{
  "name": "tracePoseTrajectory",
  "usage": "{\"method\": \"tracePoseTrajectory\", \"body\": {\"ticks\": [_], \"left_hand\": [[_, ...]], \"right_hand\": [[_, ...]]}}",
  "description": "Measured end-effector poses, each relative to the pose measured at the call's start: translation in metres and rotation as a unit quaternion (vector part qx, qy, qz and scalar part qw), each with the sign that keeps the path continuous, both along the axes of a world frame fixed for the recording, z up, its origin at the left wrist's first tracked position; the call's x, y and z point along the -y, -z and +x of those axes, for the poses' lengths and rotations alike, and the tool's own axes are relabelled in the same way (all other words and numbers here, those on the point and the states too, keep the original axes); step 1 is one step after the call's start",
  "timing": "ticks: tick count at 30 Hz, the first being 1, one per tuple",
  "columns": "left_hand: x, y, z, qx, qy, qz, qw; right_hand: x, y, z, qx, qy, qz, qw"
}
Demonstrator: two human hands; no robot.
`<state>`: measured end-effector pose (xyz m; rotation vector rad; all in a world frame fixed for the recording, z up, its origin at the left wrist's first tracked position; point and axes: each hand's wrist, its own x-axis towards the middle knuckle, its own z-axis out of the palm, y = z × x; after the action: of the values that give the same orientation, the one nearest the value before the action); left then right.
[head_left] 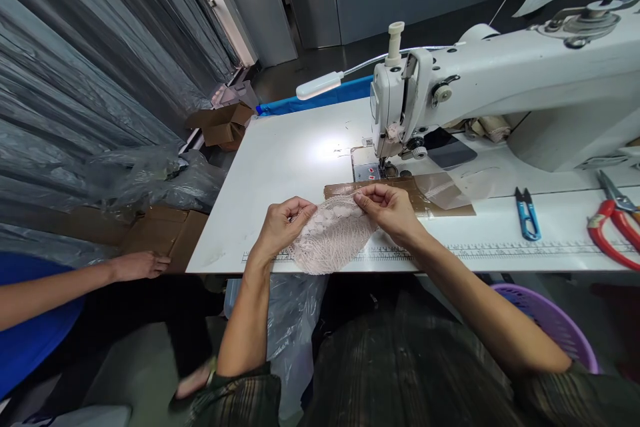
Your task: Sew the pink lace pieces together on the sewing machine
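A piece of pale pink lace fabric [331, 237] lies over the front edge of the white sewing table [280, 167]. My left hand [284, 221] pinches its upper left edge with closed fingers. My right hand [387, 208] pinches its upper right edge, just in front of the needle area [384, 167] of the white sewing machine [500, 80]. A brown taped patch [435, 197] covers the table beside my right hand.
Blue thread snips [527, 215] and red-handled scissors [613, 227] lie at the right. A lamp [320, 85] shines on the table. Another person's arm [75, 280] in a blue sleeve reaches toward cardboard boxes [165, 230] at left. A purple basket [550, 320] stands below right.
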<state>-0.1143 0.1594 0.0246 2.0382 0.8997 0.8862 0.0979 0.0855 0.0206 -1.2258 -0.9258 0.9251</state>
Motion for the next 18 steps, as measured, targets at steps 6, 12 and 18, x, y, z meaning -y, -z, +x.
{"method": "tracePoseTrajectory", "body": {"ticks": [6,12,18], "left_hand": [[-0.002,0.003,0.001,-0.032,-0.002,0.045,0.998],[-0.007,-0.002,0.005,-0.099,0.017,0.119,0.988],[-0.014,-0.025,0.032,-0.052,0.115,0.14,0.982]], "right_hand": [[0.0,0.0,0.001,-0.005,0.004,0.011,1.0],[-0.001,0.003,0.003,-0.007,-0.007,0.01,1.0],[-0.001,0.004,0.0,0.042,-0.01,0.007,0.999]]}}
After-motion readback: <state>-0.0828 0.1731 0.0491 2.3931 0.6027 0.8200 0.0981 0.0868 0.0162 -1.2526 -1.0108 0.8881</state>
